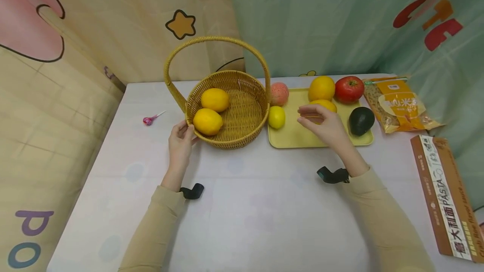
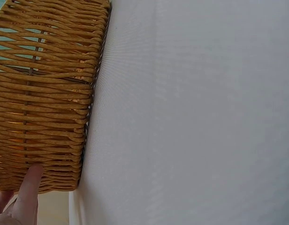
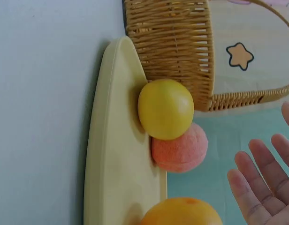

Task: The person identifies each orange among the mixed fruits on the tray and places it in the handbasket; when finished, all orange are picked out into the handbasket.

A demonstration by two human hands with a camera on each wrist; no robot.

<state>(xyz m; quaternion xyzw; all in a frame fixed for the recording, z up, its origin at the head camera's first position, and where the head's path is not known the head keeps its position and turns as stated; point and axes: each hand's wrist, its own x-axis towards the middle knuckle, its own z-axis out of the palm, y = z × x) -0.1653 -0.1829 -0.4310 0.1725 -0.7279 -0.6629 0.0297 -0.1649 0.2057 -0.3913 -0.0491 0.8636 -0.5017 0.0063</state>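
Observation:
My left hand (image 1: 180,146) holds the near left rim of a round wicker basket (image 1: 243,112), thumb at the rim. A finger lies along its woven side in the left wrist view. Two yellow-orange, lemon-shaped fruits (image 1: 214,100) are inside the basket, on its left. Above a pale yellow tray (image 1: 298,137), my right hand (image 1: 325,125) hovers with spread fingers and nothing in its grasp. Under it a similar yellow-orange fruit (image 1: 325,105) is partly hidden. A yellow lemon-like fruit (image 3: 165,109) and a pink peach (image 3: 181,149) sit at the tray's end beside the basket.
An orange (image 1: 321,88), a red apple-like fruit (image 1: 349,89) and a dark avocado (image 1: 361,121) fill the tray's right side. Further right lie a grain bag (image 1: 401,104) and a long pasta box (image 1: 446,196). A lollipop (image 1: 151,119) lies left of the basket.

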